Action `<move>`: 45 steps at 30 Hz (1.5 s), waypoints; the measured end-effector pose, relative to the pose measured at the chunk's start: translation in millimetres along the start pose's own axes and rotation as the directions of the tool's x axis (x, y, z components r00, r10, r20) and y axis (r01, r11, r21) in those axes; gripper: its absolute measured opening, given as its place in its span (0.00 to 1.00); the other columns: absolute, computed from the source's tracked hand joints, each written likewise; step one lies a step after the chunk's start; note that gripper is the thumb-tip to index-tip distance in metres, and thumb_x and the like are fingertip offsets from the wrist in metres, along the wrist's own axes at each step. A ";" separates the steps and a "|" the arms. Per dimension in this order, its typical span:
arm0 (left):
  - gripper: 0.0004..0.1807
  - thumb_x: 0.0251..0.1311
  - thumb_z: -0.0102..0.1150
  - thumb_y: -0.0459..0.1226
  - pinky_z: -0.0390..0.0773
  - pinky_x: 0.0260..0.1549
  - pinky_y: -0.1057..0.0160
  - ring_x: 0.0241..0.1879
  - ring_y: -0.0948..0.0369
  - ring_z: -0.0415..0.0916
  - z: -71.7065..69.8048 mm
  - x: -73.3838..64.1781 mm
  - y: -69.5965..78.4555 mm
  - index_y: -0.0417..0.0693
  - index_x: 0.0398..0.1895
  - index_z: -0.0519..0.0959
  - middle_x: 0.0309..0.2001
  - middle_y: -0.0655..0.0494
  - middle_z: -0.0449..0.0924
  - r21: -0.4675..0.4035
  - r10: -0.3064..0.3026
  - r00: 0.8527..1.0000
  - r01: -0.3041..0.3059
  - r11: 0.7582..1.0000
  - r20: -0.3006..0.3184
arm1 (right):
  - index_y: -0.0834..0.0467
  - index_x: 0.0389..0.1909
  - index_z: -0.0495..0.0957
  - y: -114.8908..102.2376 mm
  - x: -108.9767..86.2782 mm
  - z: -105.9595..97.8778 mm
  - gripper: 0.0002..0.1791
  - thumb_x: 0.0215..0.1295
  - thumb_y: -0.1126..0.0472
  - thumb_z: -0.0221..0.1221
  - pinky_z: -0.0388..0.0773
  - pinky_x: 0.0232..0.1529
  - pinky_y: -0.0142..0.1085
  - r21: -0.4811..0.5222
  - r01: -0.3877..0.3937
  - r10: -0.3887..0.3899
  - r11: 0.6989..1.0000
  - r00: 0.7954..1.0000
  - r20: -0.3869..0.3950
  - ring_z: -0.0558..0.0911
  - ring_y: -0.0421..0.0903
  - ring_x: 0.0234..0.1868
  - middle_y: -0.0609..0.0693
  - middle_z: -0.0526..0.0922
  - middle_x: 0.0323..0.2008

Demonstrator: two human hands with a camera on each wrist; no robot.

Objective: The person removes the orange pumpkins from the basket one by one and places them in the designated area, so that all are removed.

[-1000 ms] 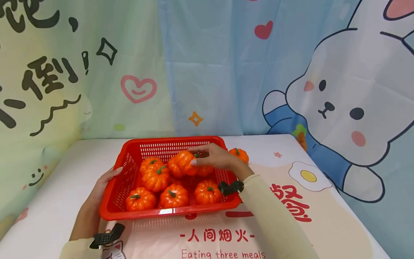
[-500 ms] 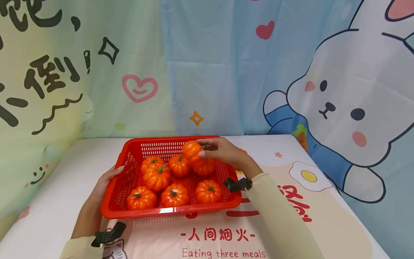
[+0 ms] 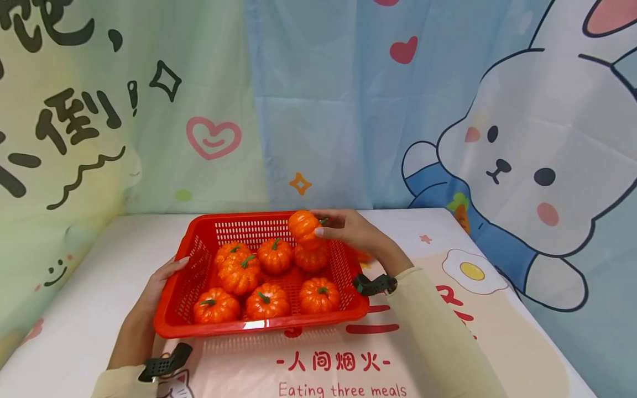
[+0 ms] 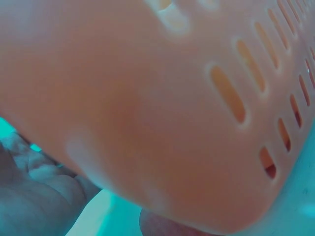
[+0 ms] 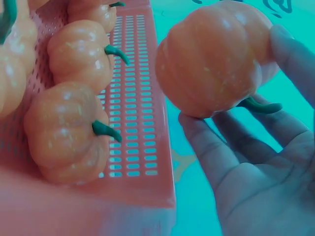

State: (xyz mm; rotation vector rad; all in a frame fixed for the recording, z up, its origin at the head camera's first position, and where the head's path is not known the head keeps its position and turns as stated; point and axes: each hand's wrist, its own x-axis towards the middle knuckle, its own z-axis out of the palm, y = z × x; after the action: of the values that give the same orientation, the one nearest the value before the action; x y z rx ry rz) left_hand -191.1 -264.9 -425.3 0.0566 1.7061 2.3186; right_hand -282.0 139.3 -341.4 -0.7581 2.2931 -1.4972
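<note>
My right hand (image 3: 355, 229) pinches a small orange toy pumpkin (image 3: 304, 228) between thumb and fingers, above the back right part of a red plastic basket (image 3: 259, 326). In the right wrist view this held pumpkin (image 5: 216, 59) has a green stem pointing toward the palm. Several similar pumpkins (image 3: 240, 273) lie inside the basket, one of them (image 3: 312, 258) just under the held one. At the basket's left side my left hand (image 3: 161, 279) grips the rim. The left wrist view shows the slotted basket wall (image 4: 133, 98) and part of that hand (image 4: 44, 196).
Another pumpkin (image 3: 364, 257) sits on the table outside the basket's right side, partly hidden by my right arm. A printed mat (image 3: 497, 320) covers the white table. A cartoon curtain (image 3: 318, 110) hangs behind the table.
My right hand has lifted the held pumpkin from among the others and moved it right and up, uncovering the pumpkins beneath. The left hand stays on the basket.
</note>
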 end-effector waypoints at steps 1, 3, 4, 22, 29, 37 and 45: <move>0.24 0.75 0.38 0.48 0.78 0.49 0.52 0.51 0.58 0.78 -0.1 -0.2 -0.4 0.57 0.70 0.52 0.55 0.60 0.76 0.002 -0.003 1.000 0.003 1.000 -0.005 | 0.55 0.68 0.69 -0.1 -1.0 -0.8 0.29 0.66 0.55 0.62 0.74 0.57 0.46 0.002 0.003 -0.003 1.000 1.000 -0.002 0.77 0.50 0.53 0.52 0.77 0.58; 0.25 0.75 0.39 0.49 0.78 0.49 0.52 0.52 0.57 0.78 0.1 -0.4 -1.2 0.57 0.71 0.52 0.56 0.60 0.75 0.018 -0.009 1.000 0.009 1.000 -0.022 | 0.55 0.68 0.69 -0.1 -3.3 -2.9 0.29 0.66 0.55 0.62 0.74 0.57 0.49 0.006 0.004 -0.004 1.000 1.000 -0.007 0.77 0.51 0.53 0.52 0.77 0.57; 0.26 0.74 0.39 0.50 0.78 0.49 0.52 0.52 0.57 0.77 0.3 -0.5 -1.5 0.58 0.71 0.52 0.56 0.60 0.75 0.021 -0.012 1.000 0.012 1.000 -0.029 | 0.55 0.67 0.69 -0.4 -4.8 -4.2 0.29 0.66 0.55 0.62 0.73 0.57 0.51 0.009 -0.001 0.001 1.000 1.000 -0.014 0.76 0.51 0.54 0.52 0.77 0.57; 0.21 0.75 0.38 0.49 0.80 0.46 0.54 0.50 0.59 0.77 -0.2 -2.8 -0.1 0.60 0.67 0.54 0.53 0.60 0.75 -0.001 -0.039 0.999 0.039 0.999 -0.031 | 0.56 0.68 0.68 -3.2 -34.9 -13.9 0.29 0.66 0.57 0.61 0.78 0.52 0.46 0.020 0.026 -0.025 0.999 0.998 -0.056 0.77 0.52 0.57 0.53 0.75 0.60; 0.22 0.74 0.39 0.50 0.79 0.47 0.54 0.50 0.58 0.78 0.4 -3.2 -1.1 0.60 0.68 0.54 0.54 0.61 0.75 0.009 -0.037 0.999 0.037 0.999 -0.040 | 0.59 0.68 0.67 4.5 -45.4 -24.7 0.30 0.67 0.55 0.61 0.78 0.51 0.48 0.001 0.050 -0.050 0.999 0.995 -0.082 0.77 0.54 0.56 0.56 0.75 0.60; 0.23 0.74 0.38 0.50 0.80 0.46 0.55 0.50 0.59 0.78 0.1 -2.9 -1.0 0.59 0.68 0.53 0.54 0.60 0.75 0.014 -0.034 0.999 0.034 0.999 -0.038 | 0.55 0.70 0.65 20.4 -55.5 -37.6 0.32 0.68 0.54 0.60 0.71 0.58 0.54 0.049 0.021 -0.012 0.999 0.985 -0.174 0.72 0.54 0.62 0.54 0.71 0.64; 0.22 0.74 0.38 0.50 0.79 0.47 0.54 0.50 0.58 0.78 -0.4 -2.7 -1.7 0.59 0.67 0.54 0.54 0.60 0.75 0.016 -0.027 0.999 0.028 0.999 -0.032 | 0.56 0.71 0.64 35.2 -67.3 -49.3 0.33 0.68 0.52 0.60 0.70 0.59 0.53 -0.009 -0.041 0.037 0.999 0.965 -0.259 0.72 0.57 0.62 0.57 0.69 0.65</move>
State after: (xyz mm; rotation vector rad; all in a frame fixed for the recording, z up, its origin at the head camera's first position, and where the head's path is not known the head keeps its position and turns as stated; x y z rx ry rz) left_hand -188.2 -265.5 -426.7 -0.0011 1.7306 2.2976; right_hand -261.7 226.4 -355.6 -0.5444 2.4912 -1.6487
